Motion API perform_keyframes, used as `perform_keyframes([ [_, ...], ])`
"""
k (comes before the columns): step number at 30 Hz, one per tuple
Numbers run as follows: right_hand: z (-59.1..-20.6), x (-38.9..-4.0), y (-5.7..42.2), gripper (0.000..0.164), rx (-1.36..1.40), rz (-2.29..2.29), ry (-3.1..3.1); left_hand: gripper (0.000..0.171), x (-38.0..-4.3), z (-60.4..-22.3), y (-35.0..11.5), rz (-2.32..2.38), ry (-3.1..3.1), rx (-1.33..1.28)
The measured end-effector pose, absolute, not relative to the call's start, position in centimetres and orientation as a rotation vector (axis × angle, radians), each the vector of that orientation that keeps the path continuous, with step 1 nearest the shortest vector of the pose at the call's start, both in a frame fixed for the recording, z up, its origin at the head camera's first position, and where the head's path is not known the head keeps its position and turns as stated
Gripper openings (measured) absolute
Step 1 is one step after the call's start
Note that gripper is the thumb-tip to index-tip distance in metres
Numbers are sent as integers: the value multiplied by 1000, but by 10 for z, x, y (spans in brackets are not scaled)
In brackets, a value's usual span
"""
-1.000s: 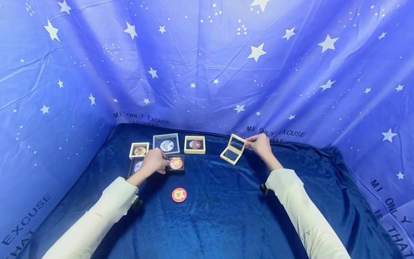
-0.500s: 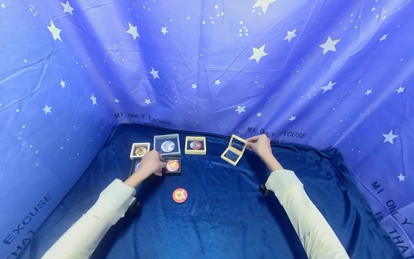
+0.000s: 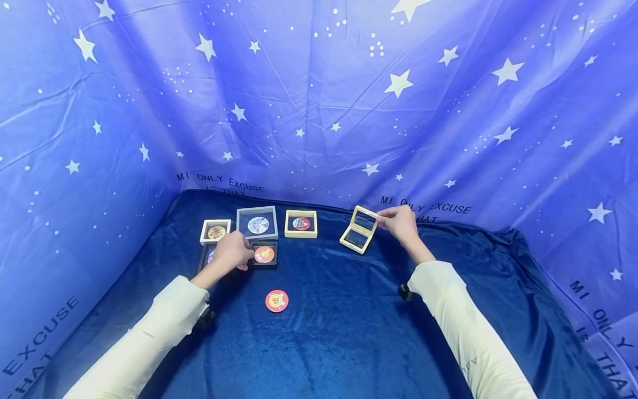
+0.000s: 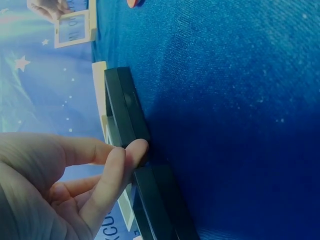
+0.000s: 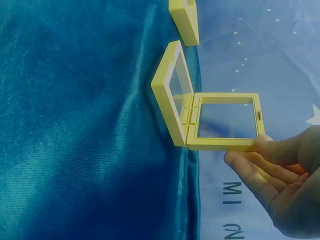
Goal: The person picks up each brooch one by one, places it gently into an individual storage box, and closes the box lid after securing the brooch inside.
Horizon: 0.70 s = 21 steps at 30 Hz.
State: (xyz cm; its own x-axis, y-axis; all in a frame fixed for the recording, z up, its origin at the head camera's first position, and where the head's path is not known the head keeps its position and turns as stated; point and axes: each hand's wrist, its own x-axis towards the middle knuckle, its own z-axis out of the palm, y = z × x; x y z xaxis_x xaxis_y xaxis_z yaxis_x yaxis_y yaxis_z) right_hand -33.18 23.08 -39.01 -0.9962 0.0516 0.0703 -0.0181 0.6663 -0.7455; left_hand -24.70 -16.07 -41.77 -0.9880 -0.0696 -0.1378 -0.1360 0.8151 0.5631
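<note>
My left hand (image 3: pixel 229 254) holds the left end of a black display frame (image 3: pixel 271 260) with an orange round badge inside. In the left wrist view, fingertips (image 4: pixel 134 150) sit at that end, in the narrow gap before a second black frame (image 4: pixel 165 205). This second frame, with a purple badge, is partly hidden by my hand in the head view. On the right, my right hand (image 3: pixel 401 224) pinches the raised half of a pale yellow hinged display frame (image 5: pixel 227 146). Its two halves stand spread apart, with clear film windows and no badge in either.
A red round badge (image 3: pixel 276 301) lies on the dark blue cloth (image 3: pixel 339 332). Along the back stand a cream frame (image 3: pixel 202 238), a grey frame (image 3: pixel 274 221) and a yellow frame (image 3: pixel 301 234), each with a badge. Behind them hangs a starry curtain (image 3: pixel 319 111).
My left hand has slid the black frame with the orange badge leftward, closer to the other black frame. The right hand keeps its hold on the yellow hinged frame, nearly still.
</note>
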Motion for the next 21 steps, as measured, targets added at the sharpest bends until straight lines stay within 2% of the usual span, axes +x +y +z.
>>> perform_keyframes([
  [8, -379, -326, 225, 21, 21, 1247, -2771, 11, -248, -418, -163, 879, 2913, -146],
  [21, -363, -312, 207, 20, 170, 1178, -2784, 26, -247, -402, -164, 798, 3005, -37],
])
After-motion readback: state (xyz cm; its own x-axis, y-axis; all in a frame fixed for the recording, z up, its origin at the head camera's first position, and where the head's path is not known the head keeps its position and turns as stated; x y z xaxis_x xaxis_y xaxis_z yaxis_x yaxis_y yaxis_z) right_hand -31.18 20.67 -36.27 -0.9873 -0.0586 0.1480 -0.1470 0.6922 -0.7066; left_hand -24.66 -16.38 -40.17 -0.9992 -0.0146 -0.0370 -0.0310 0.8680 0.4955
